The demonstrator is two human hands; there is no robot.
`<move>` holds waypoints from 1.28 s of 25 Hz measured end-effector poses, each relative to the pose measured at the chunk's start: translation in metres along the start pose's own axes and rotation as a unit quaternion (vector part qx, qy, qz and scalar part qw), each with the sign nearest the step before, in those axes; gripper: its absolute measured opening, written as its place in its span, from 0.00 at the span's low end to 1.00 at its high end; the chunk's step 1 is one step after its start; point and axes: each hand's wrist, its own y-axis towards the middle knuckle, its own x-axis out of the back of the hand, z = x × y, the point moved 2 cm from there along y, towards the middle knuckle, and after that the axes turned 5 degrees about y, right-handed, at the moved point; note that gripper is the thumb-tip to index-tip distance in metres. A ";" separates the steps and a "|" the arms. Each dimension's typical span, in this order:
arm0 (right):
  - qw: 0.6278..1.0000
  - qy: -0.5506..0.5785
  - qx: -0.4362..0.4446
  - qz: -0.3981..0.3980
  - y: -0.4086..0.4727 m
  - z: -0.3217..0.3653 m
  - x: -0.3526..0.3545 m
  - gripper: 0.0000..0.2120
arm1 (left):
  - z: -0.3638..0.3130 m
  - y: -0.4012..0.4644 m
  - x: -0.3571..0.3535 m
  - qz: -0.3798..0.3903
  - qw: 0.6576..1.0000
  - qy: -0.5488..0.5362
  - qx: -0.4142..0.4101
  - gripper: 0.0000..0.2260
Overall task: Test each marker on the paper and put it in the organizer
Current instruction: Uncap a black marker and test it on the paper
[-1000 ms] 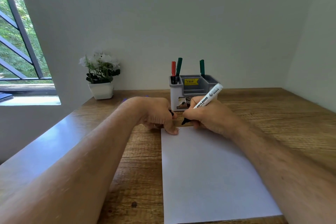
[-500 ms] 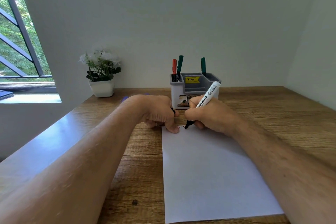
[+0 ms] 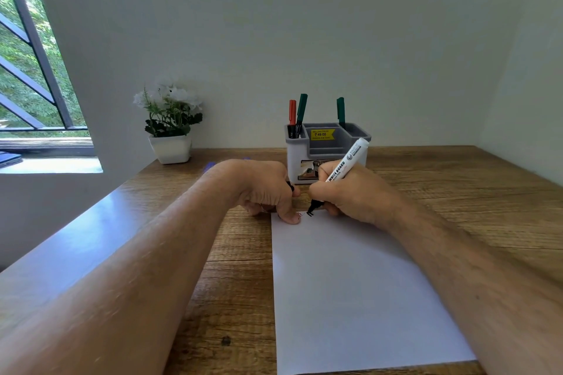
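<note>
While marker (image 3: pixel 341 172) touches paper's (image 3: pixel 350 283) far edge.

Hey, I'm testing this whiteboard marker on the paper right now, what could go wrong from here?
1. The whiteboard marker tip writes right at the paper's far edge, so a stroke could slip onto the wooden desk.
2. The left hand presses beside the fresh marks and may smear them.
3. That hand seems to hold a small black piece, likely the cap; leaving it off before dropping the marker in the organizer may dry it.

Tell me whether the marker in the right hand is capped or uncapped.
Uncapped: the marker's bare black tip touches the paper, beside a fresh black scribble.
</note>
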 end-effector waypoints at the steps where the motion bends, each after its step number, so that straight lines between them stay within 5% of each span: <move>1: 1.000 -0.003 0.001 0.002 0.000 0.000 0.000 0.10 | 0.000 0.000 0.000 0.003 1.000 -0.005 0.001 0.14; 18: 0.999 -0.031 -0.002 -0.032 0.003 -0.001 0.004 0.13 | 0.000 0.001 0.000 0.011 1.000 -0.007 -0.002 0.15; 23: 0.996 0.063 -0.002 -0.065 0.005 0.001 0.009 0.11 | -0.003 -0.010 0.005 -0.045 0.995 -0.065 -0.062 0.12; 28: 0.942 0.321 0.024 -0.096 0.010 0.006 0.019 0.15 | -0.009 -0.021 0.014 -0.111 0.936 -0.301 -0.146 0.14; 32: 0.906 0.412 0.037 -0.095 0.012 0.009 0.022 0.10 | -0.011 -0.018 0.016 -0.186 0.874 -0.400 -0.204 0.20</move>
